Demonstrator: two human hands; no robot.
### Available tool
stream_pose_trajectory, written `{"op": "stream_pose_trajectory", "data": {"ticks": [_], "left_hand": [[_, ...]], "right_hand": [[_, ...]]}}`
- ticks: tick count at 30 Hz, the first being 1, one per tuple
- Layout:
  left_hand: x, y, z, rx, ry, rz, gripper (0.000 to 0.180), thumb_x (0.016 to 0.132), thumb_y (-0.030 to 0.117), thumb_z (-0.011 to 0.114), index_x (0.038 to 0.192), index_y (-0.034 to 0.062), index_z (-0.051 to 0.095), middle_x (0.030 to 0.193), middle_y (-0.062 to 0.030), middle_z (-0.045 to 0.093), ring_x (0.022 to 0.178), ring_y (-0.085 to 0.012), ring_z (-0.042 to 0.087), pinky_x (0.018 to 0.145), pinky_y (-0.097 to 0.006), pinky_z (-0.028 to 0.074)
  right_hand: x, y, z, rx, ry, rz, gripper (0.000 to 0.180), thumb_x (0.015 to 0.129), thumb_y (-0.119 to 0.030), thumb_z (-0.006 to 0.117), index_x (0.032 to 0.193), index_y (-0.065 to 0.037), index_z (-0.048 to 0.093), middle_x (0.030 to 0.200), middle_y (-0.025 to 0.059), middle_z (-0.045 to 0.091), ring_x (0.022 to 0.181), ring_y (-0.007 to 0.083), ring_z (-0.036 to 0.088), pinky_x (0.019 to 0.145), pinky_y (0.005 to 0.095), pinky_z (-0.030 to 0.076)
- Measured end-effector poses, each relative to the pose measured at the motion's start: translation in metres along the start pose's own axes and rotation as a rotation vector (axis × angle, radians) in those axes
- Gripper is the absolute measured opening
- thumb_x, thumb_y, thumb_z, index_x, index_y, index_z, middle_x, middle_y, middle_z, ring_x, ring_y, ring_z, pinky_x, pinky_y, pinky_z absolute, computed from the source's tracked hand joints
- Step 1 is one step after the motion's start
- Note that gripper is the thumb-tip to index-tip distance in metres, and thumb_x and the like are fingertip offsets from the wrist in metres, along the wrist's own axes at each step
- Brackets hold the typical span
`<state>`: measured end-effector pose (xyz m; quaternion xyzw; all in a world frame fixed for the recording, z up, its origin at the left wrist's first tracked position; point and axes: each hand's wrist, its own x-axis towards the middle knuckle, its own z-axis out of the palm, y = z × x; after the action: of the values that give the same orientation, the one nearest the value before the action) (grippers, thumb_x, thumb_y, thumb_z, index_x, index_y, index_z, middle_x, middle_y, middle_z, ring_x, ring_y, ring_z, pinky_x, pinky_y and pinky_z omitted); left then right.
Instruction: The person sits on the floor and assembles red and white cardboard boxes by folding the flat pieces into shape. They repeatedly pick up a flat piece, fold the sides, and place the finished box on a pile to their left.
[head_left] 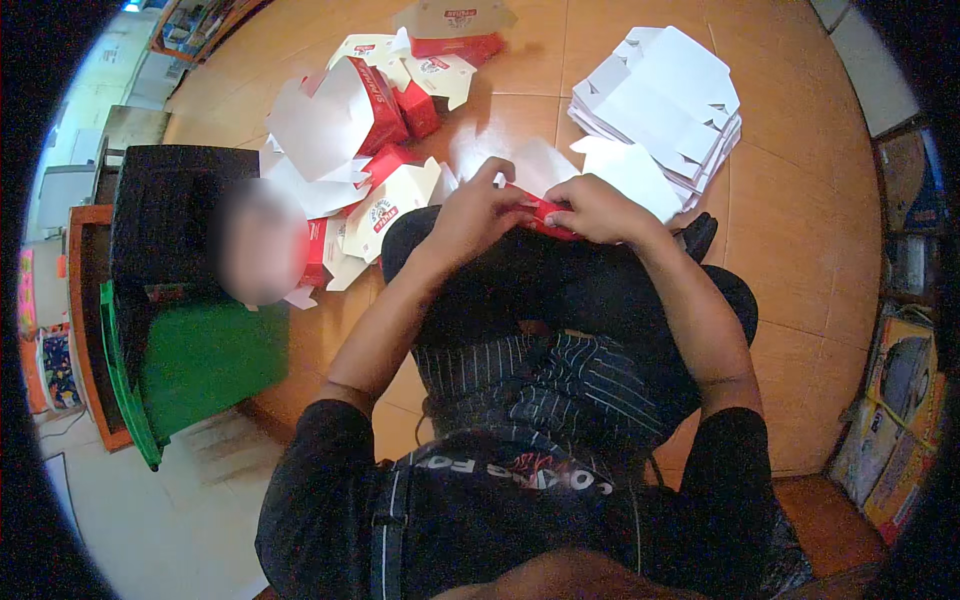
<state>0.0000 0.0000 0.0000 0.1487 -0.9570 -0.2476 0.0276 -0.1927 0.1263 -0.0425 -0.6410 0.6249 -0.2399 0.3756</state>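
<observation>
Both hands, left hand [478,213] and right hand [597,208], pinch the red-and-white carton blank [540,205] with closed fingers; it looks light and easily creased, best held at the edges.

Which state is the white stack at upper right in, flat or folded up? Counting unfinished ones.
Flat: the white carton blanks lie spread in a layered pile.

Orange floor [800,250] w/ flat white blanks stack [665,100], folded red-white boxes pile [370,130].

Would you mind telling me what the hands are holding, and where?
Both hands, left and right, hold a red-and-white flat carton blank over the lap, each gripping one end of its red part.
</observation>
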Motion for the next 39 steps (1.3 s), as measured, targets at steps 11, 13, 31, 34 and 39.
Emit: {"op": "stream_pose_trajectory", "data": {"ticks": [11,13,31,34,39], "left_hand": [[0.002,0.007,0.014,-0.009,-0.089,0.114,0.02,0.09,0.024,0.068,0.106,0.0137,0.071,0.124,-0.0101,0.052,0.095,-0.0348,0.064,0.081,-0.045,0.053],[0.0,0.003,0.017,-0.053,0.012,0.132,0.022,0.091,0.024,0.066,0.11,0.0129,0.069,0.119,-0.011,0.056,0.093,-0.0367,0.065,0.081,-0.045,0.052],[0.02,-0.007,0.011,-0.026,0.108,-0.251,0.037,0.095,0.035,0.059,0.084,0.0004,0.068,0.077,-0.0248,0.065,0.076,-0.0428,0.064,0.072,-0.049,0.049],[0.025,-0.013,0.014,-0.068,0.152,-0.249,0.039,0.095,0.037,0.061,0.082,0.0004,0.068,0.072,-0.0251,0.064,0.067,-0.0421,0.064,0.064,-0.048,0.049],[0.019,-0.019,0.022,-0.058,0.238,-0.272,0.039,0.094,0.036,0.061,0.08,0.0002,0.068,0.071,-0.0252,0.063,0.067,-0.0414,0.063,0.064,-0.048,0.048]], "right_hand": [[-0.004,0.004,-0.005,-0.201,0.017,-0.124,0.018,0.082,-0.014,0.066,0.096,-0.002,0.07,0.085,0.0197,0.067,0.081,0.0362,0.065,0.076,0.0424,0.05],[-0.003,0.013,-0.002,-0.059,0.076,-0.111,0.02,0.083,-0.021,0.068,0.094,-0.004,0.07,0.088,0.0202,0.068,0.086,0.0374,0.066,0.077,0.0454,0.05],[-0.012,-0.012,-0.016,0.008,1.191,0.045,0.022,0.092,-0.022,0.064,0.107,-0.007,0.068,0.089,0.0119,0.061,0.087,0.0314,0.061,0.081,0.0415,0.047],[0.005,0.016,0.011,-0.039,1.141,0.181,0.021,0.094,-0.024,0.063,0.104,-0.006,0.068,0.097,0.0161,0.058,0.087,0.0306,0.059,0.079,0.0408,0.047],[0.02,0.018,0.022,-0.301,1.014,0.268,0.02,0.092,-0.023,0.064,0.101,-0.006,0.068,0.101,0.0184,0.052,0.095,0.0316,0.054,0.084,0.0406,0.045]]}}
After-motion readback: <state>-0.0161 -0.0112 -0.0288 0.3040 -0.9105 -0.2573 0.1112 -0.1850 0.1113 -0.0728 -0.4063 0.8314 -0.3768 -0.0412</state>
